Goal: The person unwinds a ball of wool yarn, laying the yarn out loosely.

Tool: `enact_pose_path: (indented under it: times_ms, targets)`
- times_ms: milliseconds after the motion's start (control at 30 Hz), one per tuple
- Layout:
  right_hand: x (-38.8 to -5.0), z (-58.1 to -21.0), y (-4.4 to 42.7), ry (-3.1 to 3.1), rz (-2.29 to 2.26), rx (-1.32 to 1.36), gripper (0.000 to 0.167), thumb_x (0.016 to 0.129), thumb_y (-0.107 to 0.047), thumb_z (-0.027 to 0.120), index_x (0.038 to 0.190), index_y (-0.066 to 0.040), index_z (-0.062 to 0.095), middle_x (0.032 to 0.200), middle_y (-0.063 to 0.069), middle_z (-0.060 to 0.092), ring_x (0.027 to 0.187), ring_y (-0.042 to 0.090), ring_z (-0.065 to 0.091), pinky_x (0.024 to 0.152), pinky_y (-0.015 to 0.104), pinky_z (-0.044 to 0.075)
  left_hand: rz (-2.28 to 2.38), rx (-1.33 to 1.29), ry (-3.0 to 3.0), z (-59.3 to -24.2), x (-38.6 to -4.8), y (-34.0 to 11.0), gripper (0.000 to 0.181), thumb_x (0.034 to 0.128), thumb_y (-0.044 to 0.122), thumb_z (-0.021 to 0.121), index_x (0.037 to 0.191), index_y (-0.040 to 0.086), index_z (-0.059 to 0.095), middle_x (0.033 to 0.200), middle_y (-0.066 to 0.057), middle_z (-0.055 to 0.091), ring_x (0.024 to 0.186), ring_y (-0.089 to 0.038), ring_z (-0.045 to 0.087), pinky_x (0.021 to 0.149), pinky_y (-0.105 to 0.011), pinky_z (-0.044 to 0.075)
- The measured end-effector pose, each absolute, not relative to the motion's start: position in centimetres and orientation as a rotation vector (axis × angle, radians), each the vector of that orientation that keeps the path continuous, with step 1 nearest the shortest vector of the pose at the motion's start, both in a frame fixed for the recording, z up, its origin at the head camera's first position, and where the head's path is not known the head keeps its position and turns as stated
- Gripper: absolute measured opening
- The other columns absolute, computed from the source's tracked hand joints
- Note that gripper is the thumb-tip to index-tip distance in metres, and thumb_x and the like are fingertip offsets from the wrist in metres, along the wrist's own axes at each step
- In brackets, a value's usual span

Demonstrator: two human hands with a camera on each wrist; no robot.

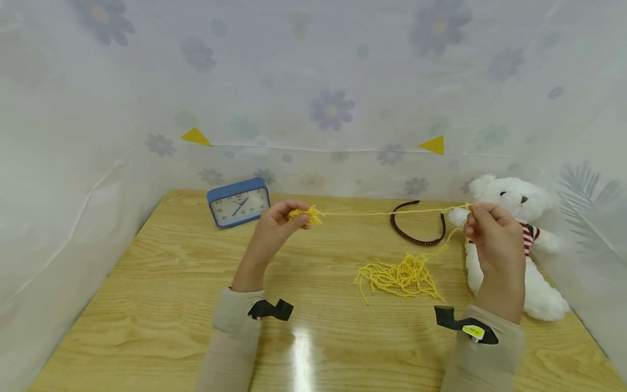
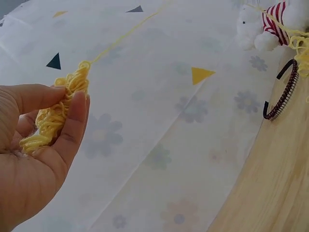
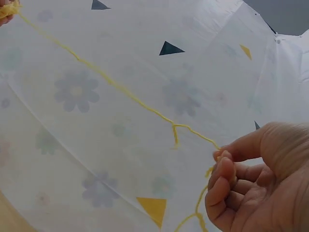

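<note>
In the head view the left hand [image 1: 274,231] pinches a small looped bundle of yellow yarn [image 1: 305,215] above the table. One strand [image 1: 382,213] runs nearly level from it to the right hand [image 1: 497,245], whose thumb and fingertips pinch it. From there the yarn hangs down to a loose yellow heap [image 1: 404,276] on the table. The left wrist view shows the bundle [image 2: 60,108] between thumb and fingers of the left hand [image 2: 43,145]. A short yarn end [image 3: 175,135] dangles from the strand near the right hand [image 3: 260,179] in the right wrist view.
A blue clock [image 1: 239,202] stands at the table's back left. Behind the heap lies a dark headband [image 1: 416,239]. A white teddy bear [image 1: 539,283] in a striped top is at the right, beyond the right hand. Patterned sheeting [image 1: 274,98] surrounds the wooden table [image 1: 161,305].
</note>
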State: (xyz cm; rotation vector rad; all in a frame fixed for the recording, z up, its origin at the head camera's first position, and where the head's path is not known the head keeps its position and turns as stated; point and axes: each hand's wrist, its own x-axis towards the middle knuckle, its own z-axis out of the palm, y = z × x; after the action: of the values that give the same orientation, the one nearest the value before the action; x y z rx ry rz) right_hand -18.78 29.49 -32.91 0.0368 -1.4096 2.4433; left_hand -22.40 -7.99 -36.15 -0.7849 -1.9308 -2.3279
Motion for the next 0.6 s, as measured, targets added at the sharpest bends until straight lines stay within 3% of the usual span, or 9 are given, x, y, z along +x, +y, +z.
enact_pose_path:
  times_ms: [133, 267, 433, 600]
  targets:
    - [-19.4, -33.6, 28.7, -2.098, 2.155, 0.092, 0.011, 0.095, -0.014, 0.057, 0.092, -0.004, 0.061, 0.074, 0.000, 0.058, 0.062, 0.010, 0.054, 0.055, 0.019, 0.047, -2.320, -0.826, -1.980, -36.2, -22.3, -7.5, 0.022, 0.0926, -0.003, 0.056, 0.112, -0.014, 0.054, 0.103, -0.011, 0.057, 0.083, -0.016, 0.061, 0.078, -0.029, 0.054]
    - [-20.4, -34.5, 27.9, -2.743, 1.698, 0.243, 0.021, 0.100, -0.020, 0.048, 0.104, 0.000, 0.053, 0.082, 0.002, 0.057, 0.066, 0.013, 0.053, 0.059, 0.024, 0.047, -2.277, -0.862, -2.073, -36.2, -22.1, -7.0, 0.026, 0.0916, -0.002, 0.058, 0.117, -0.009, 0.056, 0.109, -0.013, 0.057, 0.090, -0.017, 0.059, 0.080, -0.030, 0.053]
    - [-21.2, -35.5, 26.6, -3.128, 1.457, 0.482, 0.016, 0.101, -0.013, 0.045, 0.101, 0.001, 0.052, 0.087, 0.011, 0.057, 0.067, 0.024, 0.053, 0.056, 0.029, 0.043, -2.123, -0.853, -2.242, -36.5, -22.0, -6.2, 0.035, 0.0893, 0.005, 0.064, 0.124, 0.003, 0.057, 0.117, -0.011, 0.057, 0.086, -0.016, 0.054, 0.068, -0.022, 0.048]
    - [-21.4, -35.9, 25.7, -3.264, 1.334, 0.579, 0.014, 0.099, -0.009, 0.048, 0.104, 0.001, 0.056, 0.098, 0.019, 0.059, 0.068, 0.029, 0.057, 0.060, 0.037, 0.047, -2.047, -0.902, -2.284, -36.6, -21.8, -5.5, 0.036, 0.0892, 0.006, 0.065, 0.124, 0.004, 0.059, 0.122, -0.009, 0.055, 0.080, -0.017, 0.050, 0.062, -0.023, 0.043]
